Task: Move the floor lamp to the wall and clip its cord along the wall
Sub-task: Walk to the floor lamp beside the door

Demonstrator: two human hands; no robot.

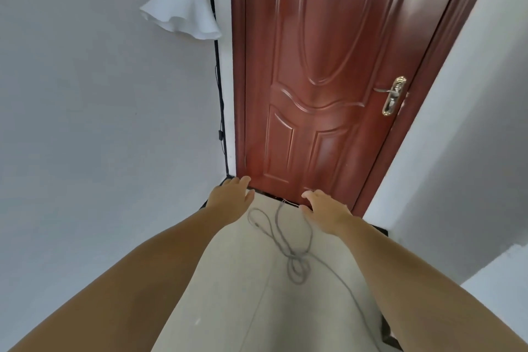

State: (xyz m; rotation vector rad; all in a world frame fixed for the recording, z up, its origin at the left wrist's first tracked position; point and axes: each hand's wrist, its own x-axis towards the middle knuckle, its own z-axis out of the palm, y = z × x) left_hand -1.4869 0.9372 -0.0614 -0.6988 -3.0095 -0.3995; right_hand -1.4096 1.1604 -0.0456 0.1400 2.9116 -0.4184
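The floor lamp stands against the grey wall just left of the door, with a thin black pole [218, 74] and a white bell-shaped shade [181, 10] hanging near the top. A small black switch [220, 134] sits on the wire beside the pole. The lamp's grey cord [297, 260] lies loose on the pale floor in loops and a tangle, trailing toward the lower right. My left hand [230, 194] reaches toward the lamp's foot, fingers apart, holding nothing. My right hand [325, 210] hovers over the floor by the door's bottom edge, fingers spread, empty. The lamp's base is hidden behind my left hand.
A closed reddish-brown panelled door [320, 66] with a brass handle [393, 96] fills the middle. A white wall [457, 151] juts in on the right, with dark skirting [380, 230] at its foot. The grey wall [85, 123] runs along the left.
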